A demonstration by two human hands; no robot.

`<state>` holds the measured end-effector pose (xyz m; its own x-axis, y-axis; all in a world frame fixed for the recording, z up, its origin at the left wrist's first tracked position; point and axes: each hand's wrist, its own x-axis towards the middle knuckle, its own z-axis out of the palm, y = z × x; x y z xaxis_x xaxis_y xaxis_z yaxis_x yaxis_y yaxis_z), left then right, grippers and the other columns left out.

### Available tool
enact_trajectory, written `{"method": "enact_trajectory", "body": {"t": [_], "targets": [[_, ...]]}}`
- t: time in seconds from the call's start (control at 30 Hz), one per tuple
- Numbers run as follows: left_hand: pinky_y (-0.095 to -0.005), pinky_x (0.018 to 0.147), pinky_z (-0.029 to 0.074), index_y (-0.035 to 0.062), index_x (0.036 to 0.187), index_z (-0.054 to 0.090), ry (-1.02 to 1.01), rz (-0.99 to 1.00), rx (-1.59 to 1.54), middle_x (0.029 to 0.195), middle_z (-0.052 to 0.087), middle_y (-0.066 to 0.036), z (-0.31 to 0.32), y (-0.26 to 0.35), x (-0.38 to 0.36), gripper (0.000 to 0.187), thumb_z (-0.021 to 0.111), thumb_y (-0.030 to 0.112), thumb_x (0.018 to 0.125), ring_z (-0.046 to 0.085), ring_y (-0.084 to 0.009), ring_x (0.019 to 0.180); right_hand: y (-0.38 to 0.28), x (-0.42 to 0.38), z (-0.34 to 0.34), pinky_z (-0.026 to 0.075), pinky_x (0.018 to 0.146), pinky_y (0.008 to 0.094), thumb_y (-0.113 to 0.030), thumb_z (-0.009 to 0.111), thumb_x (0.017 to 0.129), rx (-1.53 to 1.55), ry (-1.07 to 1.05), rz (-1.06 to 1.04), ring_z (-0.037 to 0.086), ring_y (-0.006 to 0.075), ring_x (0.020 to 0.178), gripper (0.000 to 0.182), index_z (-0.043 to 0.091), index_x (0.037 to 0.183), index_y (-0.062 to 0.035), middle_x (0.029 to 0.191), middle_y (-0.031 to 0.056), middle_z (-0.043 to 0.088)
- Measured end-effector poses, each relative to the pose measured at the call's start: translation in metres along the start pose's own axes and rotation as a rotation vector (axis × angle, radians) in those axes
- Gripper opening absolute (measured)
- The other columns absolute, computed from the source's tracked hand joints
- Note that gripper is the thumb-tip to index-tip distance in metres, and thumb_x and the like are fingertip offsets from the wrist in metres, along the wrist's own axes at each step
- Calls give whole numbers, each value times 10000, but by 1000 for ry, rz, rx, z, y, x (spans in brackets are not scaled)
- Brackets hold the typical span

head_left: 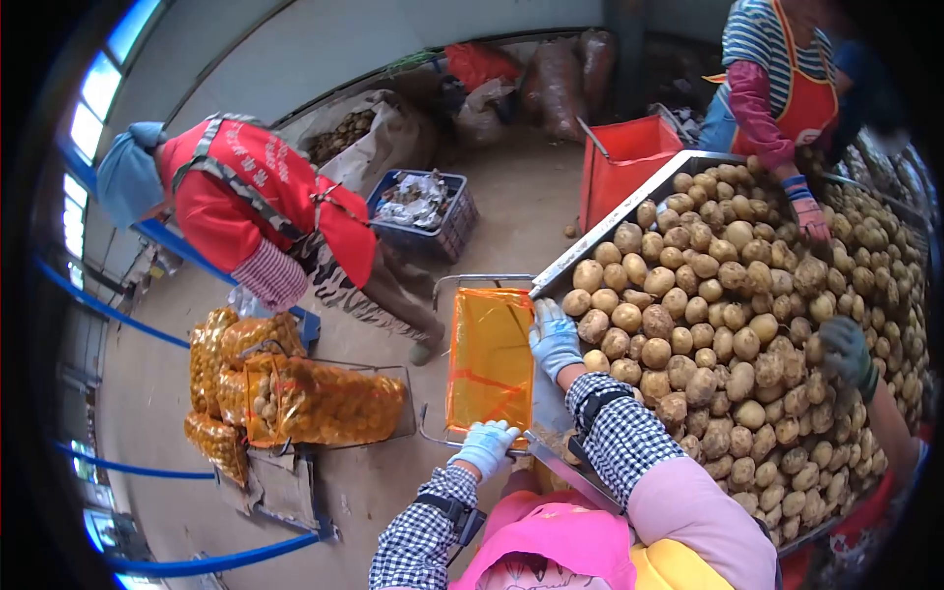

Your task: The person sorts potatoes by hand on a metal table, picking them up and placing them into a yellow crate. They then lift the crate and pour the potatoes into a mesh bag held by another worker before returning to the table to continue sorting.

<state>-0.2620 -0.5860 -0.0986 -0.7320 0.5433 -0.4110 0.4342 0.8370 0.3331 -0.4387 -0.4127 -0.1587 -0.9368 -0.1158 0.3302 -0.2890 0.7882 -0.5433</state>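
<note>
An orange mesh bag (492, 359) is stretched over a metal frame, its mouth facing up. My left hand (485, 448), in a pale glove, is closed on the bag's near edge. At the bag's right side, by the corner of the sorting table, my right hand (556, 339) is closed on the rim; part of its grip is hidden. Just right of that hand, a large heap of potatoes (728, 344) lies on the metal-edged table (610, 216).
On the left a person in red (265, 187) bends over filled potato bags (334, 401). Behind the frame stands a blue crate (447, 231). Another person's gloved hand (811, 218) touches the heap, and a grey-green glove (848, 354) reaches in from the right. A red bin (624, 162) stands behind the table.
</note>
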Motion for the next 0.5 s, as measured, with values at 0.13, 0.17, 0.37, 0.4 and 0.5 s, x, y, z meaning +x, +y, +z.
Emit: {"method": "enact_trajectory", "body": {"t": [0.13,0.17,0.37,0.4,0.5], "targets": [[-409,792,497,151,1046,621,-89,-74,366,992,676,-63,7,-17,3,210,615,288,887,666,-264,956,-12,1,-24,398,1040,440,-231,603,840,71,-136,21,504,352,1229,473,544,1280,-69,1304,177,551],[-412,763,505,152,1026,639,-175,-82,328,972,694,-62,13,-19,9,194,603,289,894,682,-260,926,-22,-6,-44,396,1042,430,-213,608,825,85,-214,15,512,347,1200,411,589,1223,-111,1278,156,567],[-427,689,522,162,951,692,-257,-33,282,907,730,-65,12,-19,12,193,575,311,914,715,-250,836,0,3,-94,172,1120,602,-425,625,836,-464,21,222,304,379,1403,652,467,1405,-148,1440,147,452],[-427,689,522,162,951,692,-269,4,299,907,730,-65,12,-19,12,193,575,311,914,715,-250,836,-2,1,-89,141,1115,633,-460,610,836,-487,-81,254,269,388,1421,701,423,1447,-170,1455,148,440],[-434,691,519,164,994,675,-262,-19,318,902,730,-39,10,-19,14,256,579,391,923,714,-243,838,-83,-20,-94,174,1052,743,-467,564,858,-474,-440,236,232,416,1427,622,423,1434,-281,1499,77,399]]}}
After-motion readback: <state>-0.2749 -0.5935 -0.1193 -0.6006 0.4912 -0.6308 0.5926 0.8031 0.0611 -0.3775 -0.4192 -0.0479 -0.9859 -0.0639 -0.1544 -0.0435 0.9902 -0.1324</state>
